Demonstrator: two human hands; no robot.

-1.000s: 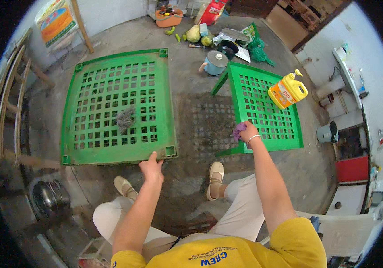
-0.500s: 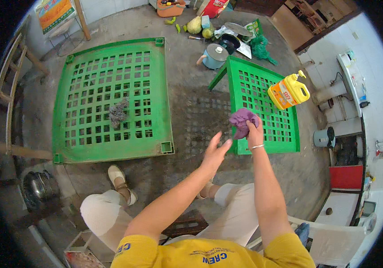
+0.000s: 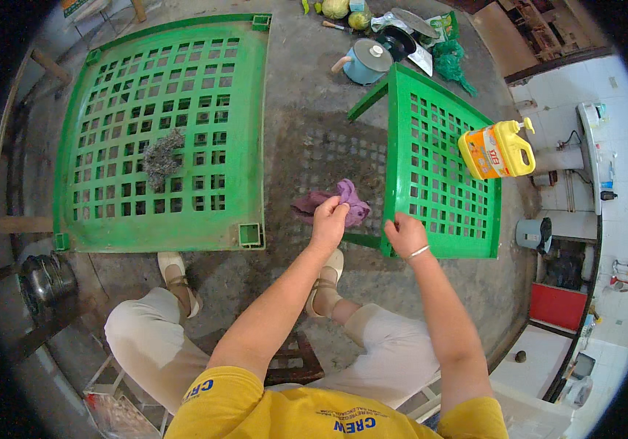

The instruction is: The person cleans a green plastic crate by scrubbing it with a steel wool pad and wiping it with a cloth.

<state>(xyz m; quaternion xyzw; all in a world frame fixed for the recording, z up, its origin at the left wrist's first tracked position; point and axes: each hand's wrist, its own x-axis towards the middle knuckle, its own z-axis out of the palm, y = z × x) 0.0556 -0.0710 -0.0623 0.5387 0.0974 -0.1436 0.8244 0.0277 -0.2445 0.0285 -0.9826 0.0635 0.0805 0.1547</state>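
Note:
A crumpled purple cloth (image 3: 354,207) hangs from my left hand (image 3: 328,223), whose fingers are pinched round it. It is held over the floor, left of a green lattice plastic rack (image 3: 394,157). My right hand (image 3: 407,235) is closed at that rack's near-left corner, thumb and fingers on the rim. On the rack's right side stands a yellow pump bottle (image 3: 495,150). To the left, a larger green lattice panel (image 3: 248,132) with square corner sockets bears a grey, tangled scrubber (image 3: 162,159).
Beyond the rack are a blue lidded pot (image 3: 369,62), a dark pan (image 3: 396,42), a green net bag (image 3: 454,64) and vegetables (image 3: 336,9). A kettle-like blue container (image 3: 532,233) stands at right. A dark shiny bowl (image 3: 47,284) sits at far left.
The purple cloth has passed from my right hand to my left and moved leftward. My right hand has come down onto the rack's edge. The view has shifted.

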